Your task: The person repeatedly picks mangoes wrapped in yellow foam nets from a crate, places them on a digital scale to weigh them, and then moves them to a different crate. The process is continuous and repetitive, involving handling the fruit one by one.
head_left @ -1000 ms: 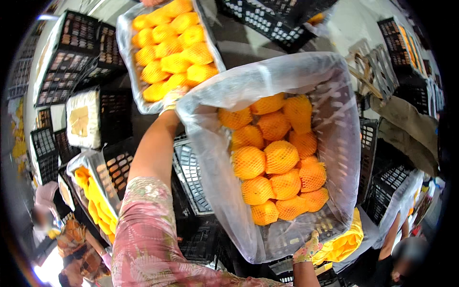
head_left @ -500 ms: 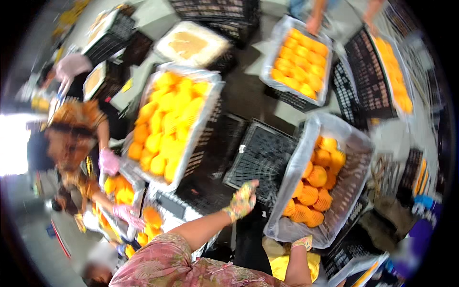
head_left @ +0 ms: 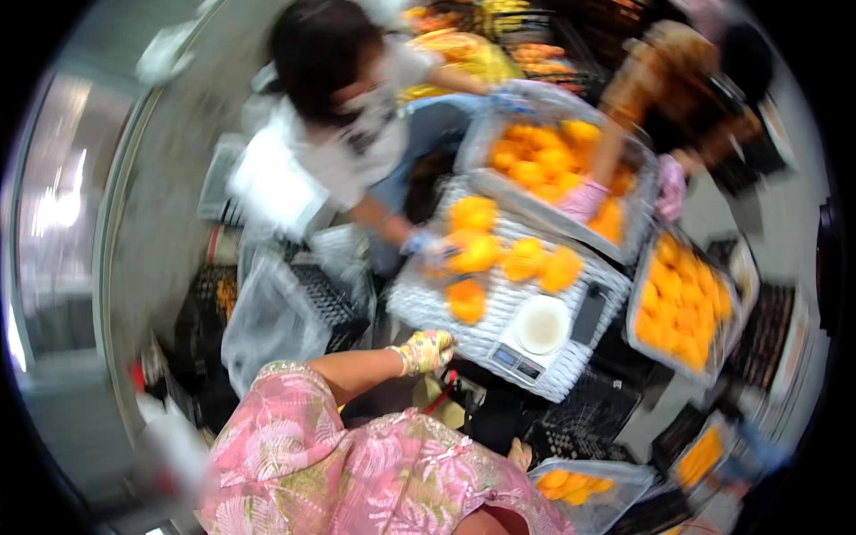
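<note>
The left hand (head_left: pixel 426 350), in a yellow floral-print glove, is seen at the end of a bare forearm that comes out of a pink flowered sleeve (head_left: pixel 294 437). The fingers are curled in loosely, but nothing is seen gripped; pic is too blurred to tell if the hand is closed or half open. The right hand isn't seen in view.

The gloved hand is held just beside the near edge of a white woven plastic crate turned upside down (head_left: pixel 499 312), approx. at its lower left corner, apart from it or barely touching; can't be told which. Nearest to the hand, an orange fruit in a foam net sleeve (head_left: pixel 466 300) is lying on the crate top. More net-sleeved orange fruits (head_left: pixel 522 259) are spread further back on the same top.

On the crate's near right part a small white digital scale w/ a round pan (head_left: pixel 539 328) is set, and a dark flat phone-like slab (head_left: pixel 588 314) lies just beside it.

Beyond the crate, a plastic-lined crate of orange fruits (head_left: pixel 544 156) is being handled by two other people: one in a white top (head_left: pixel 312 169), w/ a blue-gloved hand (head_left: pixel 419 242) at the fruits, and one w/ a pink-gloved hand (head_left: pixel 584 201). To the right, a second lined crate of orange fruits (head_left: pixel 687 308) sits on the floor among black plastic crates (head_left: pixel 580 419).
</note>
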`<state>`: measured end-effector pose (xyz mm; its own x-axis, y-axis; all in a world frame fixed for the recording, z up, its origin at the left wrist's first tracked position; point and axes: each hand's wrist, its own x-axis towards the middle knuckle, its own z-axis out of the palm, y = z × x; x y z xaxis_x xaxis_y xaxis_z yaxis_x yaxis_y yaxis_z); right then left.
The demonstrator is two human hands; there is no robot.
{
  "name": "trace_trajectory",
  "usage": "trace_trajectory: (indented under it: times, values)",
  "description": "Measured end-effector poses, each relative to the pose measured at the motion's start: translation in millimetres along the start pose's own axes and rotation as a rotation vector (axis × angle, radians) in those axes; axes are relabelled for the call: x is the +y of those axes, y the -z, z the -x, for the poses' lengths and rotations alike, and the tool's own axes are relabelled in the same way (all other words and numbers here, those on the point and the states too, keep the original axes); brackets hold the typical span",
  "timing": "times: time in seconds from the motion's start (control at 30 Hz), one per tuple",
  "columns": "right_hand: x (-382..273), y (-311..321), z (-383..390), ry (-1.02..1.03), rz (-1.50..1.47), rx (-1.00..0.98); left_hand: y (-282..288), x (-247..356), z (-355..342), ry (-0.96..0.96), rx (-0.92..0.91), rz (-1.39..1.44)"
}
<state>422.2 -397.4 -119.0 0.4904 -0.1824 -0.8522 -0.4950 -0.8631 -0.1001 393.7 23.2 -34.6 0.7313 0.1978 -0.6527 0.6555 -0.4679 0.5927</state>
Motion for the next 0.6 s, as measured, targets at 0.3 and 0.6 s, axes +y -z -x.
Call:
trace_trajectory:
  times: [0.3,0.6]
  values:
    - [-339,-116,85,1.072,0.609,-0.657,-22,-251,194,0.611,1.352,0.333]
    - [-434,-412,219,1.326,0.838,-0.591,-50,-487,365,1.716,1.198,-0.003]
